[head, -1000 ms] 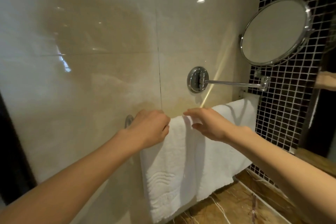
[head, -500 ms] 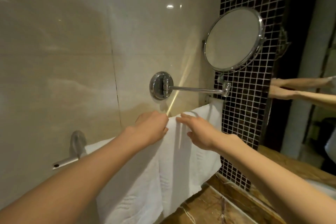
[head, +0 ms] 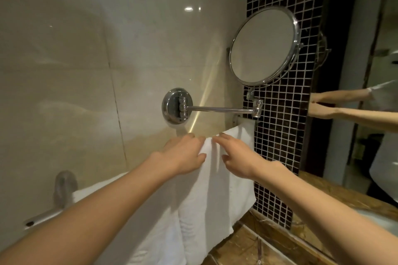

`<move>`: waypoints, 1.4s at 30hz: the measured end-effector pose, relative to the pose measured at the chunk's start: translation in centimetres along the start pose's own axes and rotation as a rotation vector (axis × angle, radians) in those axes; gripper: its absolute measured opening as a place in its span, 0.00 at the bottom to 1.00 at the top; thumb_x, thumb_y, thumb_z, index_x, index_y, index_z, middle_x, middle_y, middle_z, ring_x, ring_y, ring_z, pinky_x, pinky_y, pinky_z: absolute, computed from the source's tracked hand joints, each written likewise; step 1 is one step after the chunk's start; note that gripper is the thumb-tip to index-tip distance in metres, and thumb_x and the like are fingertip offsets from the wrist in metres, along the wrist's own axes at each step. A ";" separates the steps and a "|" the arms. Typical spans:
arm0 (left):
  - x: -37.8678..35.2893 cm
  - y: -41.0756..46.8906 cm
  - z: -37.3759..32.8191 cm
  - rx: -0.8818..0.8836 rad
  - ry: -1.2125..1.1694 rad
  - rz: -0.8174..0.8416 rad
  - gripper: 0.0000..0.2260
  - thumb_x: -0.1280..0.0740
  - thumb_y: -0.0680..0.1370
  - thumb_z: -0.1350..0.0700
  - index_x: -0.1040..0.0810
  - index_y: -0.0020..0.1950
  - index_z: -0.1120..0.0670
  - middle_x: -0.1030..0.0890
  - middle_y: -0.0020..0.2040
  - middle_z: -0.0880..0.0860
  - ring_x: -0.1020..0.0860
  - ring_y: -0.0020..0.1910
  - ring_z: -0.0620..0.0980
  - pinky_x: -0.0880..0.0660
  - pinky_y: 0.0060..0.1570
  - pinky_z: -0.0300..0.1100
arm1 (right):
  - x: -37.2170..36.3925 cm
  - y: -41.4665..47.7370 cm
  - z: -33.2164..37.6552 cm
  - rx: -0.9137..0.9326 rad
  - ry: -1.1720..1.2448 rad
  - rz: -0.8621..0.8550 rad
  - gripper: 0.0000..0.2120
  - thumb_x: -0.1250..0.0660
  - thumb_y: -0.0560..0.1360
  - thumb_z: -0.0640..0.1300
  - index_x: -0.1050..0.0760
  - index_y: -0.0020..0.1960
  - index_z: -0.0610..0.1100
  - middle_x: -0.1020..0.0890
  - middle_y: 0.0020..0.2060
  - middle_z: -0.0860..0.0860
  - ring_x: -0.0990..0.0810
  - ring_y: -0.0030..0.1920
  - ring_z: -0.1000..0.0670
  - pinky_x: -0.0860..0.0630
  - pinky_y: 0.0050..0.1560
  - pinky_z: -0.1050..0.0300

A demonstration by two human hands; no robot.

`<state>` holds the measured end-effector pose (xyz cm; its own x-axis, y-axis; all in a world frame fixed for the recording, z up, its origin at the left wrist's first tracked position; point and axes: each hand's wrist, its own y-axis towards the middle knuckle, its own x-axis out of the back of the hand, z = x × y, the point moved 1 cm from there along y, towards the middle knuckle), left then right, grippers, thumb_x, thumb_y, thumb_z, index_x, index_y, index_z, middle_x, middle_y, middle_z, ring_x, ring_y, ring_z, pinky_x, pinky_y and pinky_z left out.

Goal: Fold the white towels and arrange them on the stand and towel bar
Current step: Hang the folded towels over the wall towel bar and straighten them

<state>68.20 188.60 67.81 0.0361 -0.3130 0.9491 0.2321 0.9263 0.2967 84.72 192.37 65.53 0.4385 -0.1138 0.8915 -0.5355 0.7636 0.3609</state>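
Towel point(head: 215, 189) hangs over the towel bar point(head: 41, 219), toward its right end; my left hand point(head: 183, 155) curls its fingers round the top fold, my right hand point(head: 239, 157) lays straight fingers on it.

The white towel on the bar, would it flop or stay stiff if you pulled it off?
Probably floppy: the white towel drapes over the towel bar and hangs in soft folds. It looks thick and textured, so likely not slippery; it bunches between the left hand and right hand. It might slide along the smooth metal bar if tugged sideways.
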 end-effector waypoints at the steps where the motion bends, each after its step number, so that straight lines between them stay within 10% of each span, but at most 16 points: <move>1: -0.3 0.7 -0.5 -0.019 -0.008 0.017 0.16 0.41 0.78 0.46 0.31 0.63 0.51 0.26 0.57 0.55 0.25 0.56 0.60 0.26 0.50 0.51 | 0.1 0.2 -0.7 -0.022 -0.013 0.010 0.29 0.42 0.74 0.31 0.38 0.74 0.45 0.35 0.72 0.44 0.38 0.74 0.44 0.37 0.71 0.48; 7: -1.1 4.8 -2.6 -0.089 0.010 0.115 0.17 0.43 0.79 0.46 0.32 0.65 0.51 0.27 0.59 0.55 0.25 0.58 0.60 0.26 0.53 0.53 | 0.4 1.3 -4.6 -0.145 -0.057 0.114 0.35 0.42 0.77 0.35 0.53 0.79 0.48 0.54 0.78 0.48 0.51 0.78 0.47 0.47 0.75 0.53; 24: -1.6 5.7 -1.3 -0.041 -0.060 0.176 0.24 0.40 0.78 0.47 0.38 0.71 0.52 0.30 0.66 0.56 0.28 0.63 0.60 0.28 0.58 0.55 | 0.2 1.6 -4.7 -0.142 -0.002 0.071 0.34 0.41 0.76 0.36 0.48 0.78 0.48 0.50 0.78 0.47 0.47 0.77 0.46 0.45 0.75 0.52; 32: 0.5 2.0 2.6 0.028 -0.154 0.185 0.15 0.32 0.74 0.47 0.32 0.34 0.52 0.27 0.34 0.50 0.24 0.38 0.54 0.27 0.40 0.46 | -0.7 1.3 1.7 0.135 0.010 0.038 0.32 0.39 0.74 0.35 0.39 0.75 0.54 0.36 0.74 0.43 0.40 0.75 0.44 0.41 0.72 0.51; 42: 2.0 -3.6 4.8 0.125 -0.212 0.160 0.20 0.33 0.75 0.45 0.40 0.31 0.51 0.25 0.42 0.54 0.24 0.44 0.53 0.32 0.34 0.45 | -0.6 0.3 5.8 0.198 -0.014 0.006 0.28 0.37 0.74 0.38 0.35 0.74 0.49 0.35 0.74 0.46 0.39 0.75 0.47 0.41 0.73 0.51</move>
<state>62.82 185.67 69.21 -0.1449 -0.1222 0.9819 0.1173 0.9832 0.1397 80.07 188.99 66.69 0.4253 -0.1194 0.8971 -0.6705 0.6242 0.4009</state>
